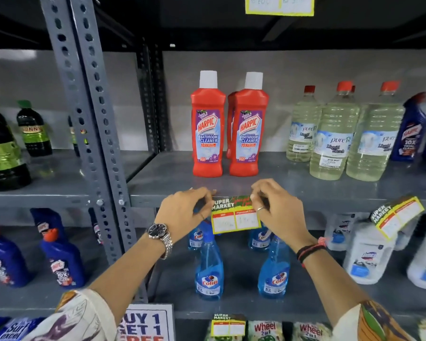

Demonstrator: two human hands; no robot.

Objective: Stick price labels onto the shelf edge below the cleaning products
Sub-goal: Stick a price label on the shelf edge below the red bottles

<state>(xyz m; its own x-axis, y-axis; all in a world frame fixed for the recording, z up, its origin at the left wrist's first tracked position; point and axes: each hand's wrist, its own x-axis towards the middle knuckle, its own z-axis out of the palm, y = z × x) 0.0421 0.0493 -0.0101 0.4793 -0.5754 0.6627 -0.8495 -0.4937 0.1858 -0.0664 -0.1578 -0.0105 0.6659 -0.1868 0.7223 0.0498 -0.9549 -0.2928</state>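
Observation:
A price label (235, 215) with a green "SUPER MARKET" header and white price boxes hangs against the grey shelf edge (330, 200), right below two red Harpic bathroom cleaner bottles (208, 126). My left hand (185, 210) pinches the label's top left corner. My right hand (276, 205) pinches its top right corner against the shelf edge. The label's lower part hangs free in front of the blue Colin spray bottles (209, 267).
Another price label (396, 215) sticks on the same edge at the right, under clear bleach bottles (332, 136). A third label (228, 324) hangs on the lower shelf edge. A perforated grey upright (94, 134) stands to the left, with dark bottles (3, 148) beyond it.

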